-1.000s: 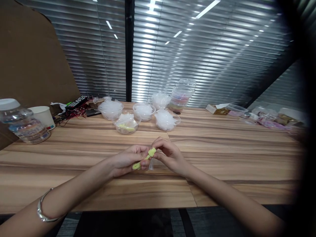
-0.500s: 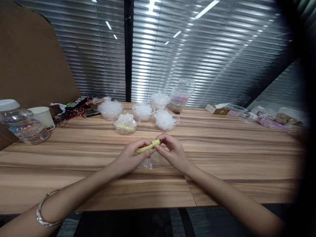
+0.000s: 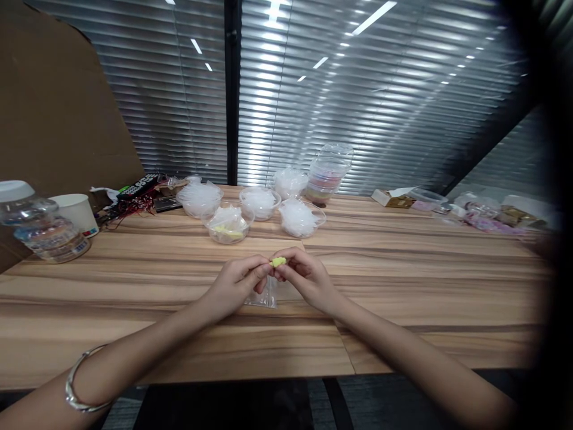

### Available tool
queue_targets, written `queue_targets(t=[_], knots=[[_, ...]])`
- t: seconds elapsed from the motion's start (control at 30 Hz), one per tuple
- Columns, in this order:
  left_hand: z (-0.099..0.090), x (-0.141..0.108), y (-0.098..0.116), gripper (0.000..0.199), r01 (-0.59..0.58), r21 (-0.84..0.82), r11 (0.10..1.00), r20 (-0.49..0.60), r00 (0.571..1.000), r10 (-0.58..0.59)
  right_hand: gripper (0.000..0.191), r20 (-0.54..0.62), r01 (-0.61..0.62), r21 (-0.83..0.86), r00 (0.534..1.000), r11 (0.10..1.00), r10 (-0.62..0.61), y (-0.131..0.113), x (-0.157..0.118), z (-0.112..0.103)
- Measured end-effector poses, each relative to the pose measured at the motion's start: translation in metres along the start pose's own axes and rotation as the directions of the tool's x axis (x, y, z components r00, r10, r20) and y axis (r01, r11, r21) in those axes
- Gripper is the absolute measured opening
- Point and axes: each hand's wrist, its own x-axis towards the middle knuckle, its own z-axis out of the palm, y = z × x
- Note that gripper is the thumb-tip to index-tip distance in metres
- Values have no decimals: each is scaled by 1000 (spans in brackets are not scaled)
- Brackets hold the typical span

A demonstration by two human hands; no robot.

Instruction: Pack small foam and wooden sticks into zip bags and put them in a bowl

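Two hands pinch one yellow piece

Both hands meet over a brown-streaked, wood-grain table (image 3: pixel 179 352). The left hand (image 3: pixel 237 283) grips one end of a small, lumpy, bright yellow piece (image 3: pixel 278 261) between thumb and fingertips; the right hand (image 3: pixel 313 283) pinches the other end. The piece looks soft and pliable, perhaps foam or clay, though its material cannot be confirmed.

Just beneath the left fingers hangs or lies a thin, shiny, see-through plastic bag (image 3: pixel 267 297); whether they hold it is unclear.

As for progress, the yellow piece is in the fingers and has not been set down. Beyond the left hand, a round, clear plastic bowl (image 3: pixel 226 240) holds other yellow bits (image 3: pixel 227 232) under crumpled whitish film. Farther beyond both hands, more clear bowls carry wispy, translucent white material (image 3: pixel 298 218), with no yellow visible in them. How much remains to be handled cannot be told.

Well apart, out past the left hand, stand a smooth white paper cup (image 3: pixel 80 215) and a glossy, clear, white-lidded jar (image 3: pixel 54 242).
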Motion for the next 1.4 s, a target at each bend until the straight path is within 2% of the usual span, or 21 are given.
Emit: queue_targets(t=[0.13, 0.23, 0.4, 0.53, 0.67, 0.77, 0.83, 0.93, 1.03, 1.23, 1.4], knots=[[1, 1, 1, 39, 72, -201, 977, 130, 990, -46, 8, -11, 70, -86, 997, 994, -71, 0, -1, -4], [0, 3, -1, 36, 158, -354, 922, 195, 976, -92, 10, 22, 23, -103, 1000, 994, -20, -1, 3, -5], [-1, 6, -8, 37, 168, -332, 928, 176, 978, -114, 20, 59, -42, -48, 997, 998, 45, 0, 7, -3], [-2, 9, -9, 37, 125, -274, 953, 128, 987, -93, 20, 6, -52, -14, 999, 999, 52, 5, 7, -2], [-4, 11, -9, 28, 118, -280, 953, 2, 993, -122, 19, -50, -86, 7, 995, 996, 87, 9, 9, -8], [-8, 12, -12, 23, 111, -276, 955, -103, 984, -144, 19, -139, -102, 20, 985, 995, 104, 12, 12, -14], [-10, 13, -14, 23, 104, -280, 954, -124, 982, -143, 19, -199, -100, 76, 973, 992, 113, 16, 14, -16], [-12, 14, -17, 24, 63, -235, 970, -115, 989, -92, 17, -233, -111, 196, 960, 974, 156, 25, 17, -16], [-15, 13, -18, 23, -17, -97, 995, -120, 993, 5, 18, -205, -150, 245, 958, 958, 202, 30, 18, -16], [-21, 10, -22, 20, -242, 155, 958, -39, 967, 251, 22, -92, -169, 184, 978, 968, 188, 24, 17, -18], [-20, 9, -26, 20, -320, 225, 920, 11, 945, 326, 24, 64, -156, 126, 987, 980, 149, 22, 14, -11]])
